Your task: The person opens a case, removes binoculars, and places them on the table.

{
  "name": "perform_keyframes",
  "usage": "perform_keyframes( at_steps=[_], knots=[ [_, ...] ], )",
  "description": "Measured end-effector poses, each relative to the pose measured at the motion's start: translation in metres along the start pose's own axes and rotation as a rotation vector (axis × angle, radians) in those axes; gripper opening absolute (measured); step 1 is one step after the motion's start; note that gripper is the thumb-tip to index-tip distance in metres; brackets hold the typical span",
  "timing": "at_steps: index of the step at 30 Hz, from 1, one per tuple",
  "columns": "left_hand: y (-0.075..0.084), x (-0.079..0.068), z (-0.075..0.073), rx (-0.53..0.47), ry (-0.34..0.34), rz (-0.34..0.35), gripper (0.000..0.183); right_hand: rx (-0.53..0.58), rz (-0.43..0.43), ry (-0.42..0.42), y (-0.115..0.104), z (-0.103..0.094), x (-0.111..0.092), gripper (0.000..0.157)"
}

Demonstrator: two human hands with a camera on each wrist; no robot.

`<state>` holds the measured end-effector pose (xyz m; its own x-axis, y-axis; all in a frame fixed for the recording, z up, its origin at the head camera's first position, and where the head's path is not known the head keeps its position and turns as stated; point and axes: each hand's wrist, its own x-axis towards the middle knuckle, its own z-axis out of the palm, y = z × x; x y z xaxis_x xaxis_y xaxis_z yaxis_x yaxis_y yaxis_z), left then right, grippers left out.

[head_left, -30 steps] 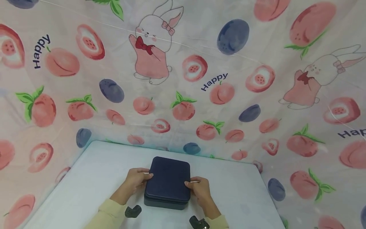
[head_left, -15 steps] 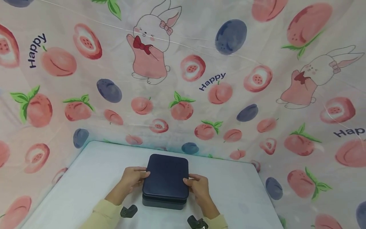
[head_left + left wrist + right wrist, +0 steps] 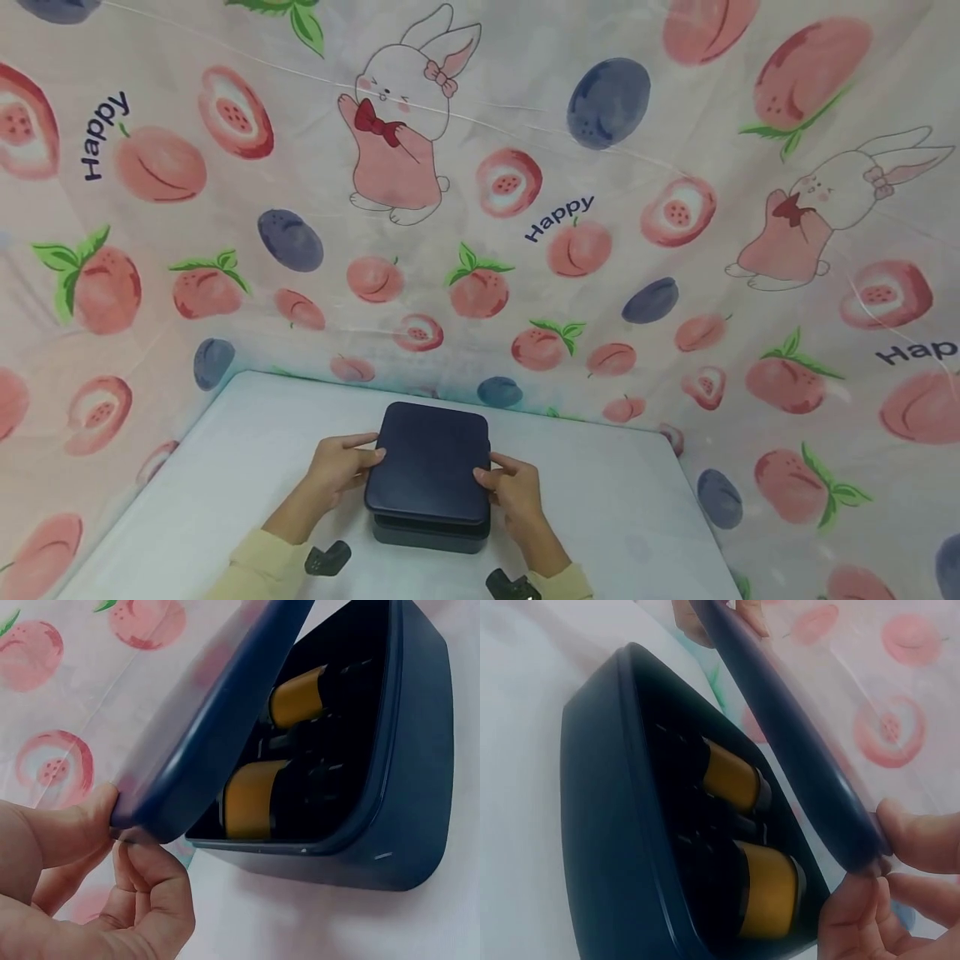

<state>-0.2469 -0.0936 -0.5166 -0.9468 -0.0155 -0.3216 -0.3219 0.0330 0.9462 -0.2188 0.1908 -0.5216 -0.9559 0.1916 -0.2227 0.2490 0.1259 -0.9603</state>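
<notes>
The box (image 3: 429,536) stands on the desk (image 3: 615,500), and its lid (image 3: 431,462) is held over it, somewhat tilted, with a gap shown at the near side of the box. At the left of the box, the edge of the lid is pinched by the left hand (image 3: 335,469) between thumb and fingers; at the right of the box, the opposite edge is pinched in a similar way by the right hand (image 3: 516,496). Whether the far edge of the lid touches the box cannot be told. Inside the box, dark items with yellow bands (image 3: 251,799) are seen. For a good handling of the lid, it is judged that both grips should be moved at equal speed and height, so that no corner is caught on the box. The pinch should be firm but light, because the lid looks smooth, and fingertips should be held away from the gap.
</notes>
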Motion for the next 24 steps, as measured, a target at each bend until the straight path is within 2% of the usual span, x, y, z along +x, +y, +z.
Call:
perform_keyframes(
  at_steps=[9,24],
  knots=[
    [0.003,-0.005,-0.016,0.011,-0.007,0.017,0.055,-0.022,-0.036,-0.050,-0.003,0.012,-0.002,0.059],
    [0.004,-0.007,-0.041,0.041,0.002,0.011,0.056,0.056,-0.033,-0.073,-0.007,0.035,-0.005,0.052]
  ],
)
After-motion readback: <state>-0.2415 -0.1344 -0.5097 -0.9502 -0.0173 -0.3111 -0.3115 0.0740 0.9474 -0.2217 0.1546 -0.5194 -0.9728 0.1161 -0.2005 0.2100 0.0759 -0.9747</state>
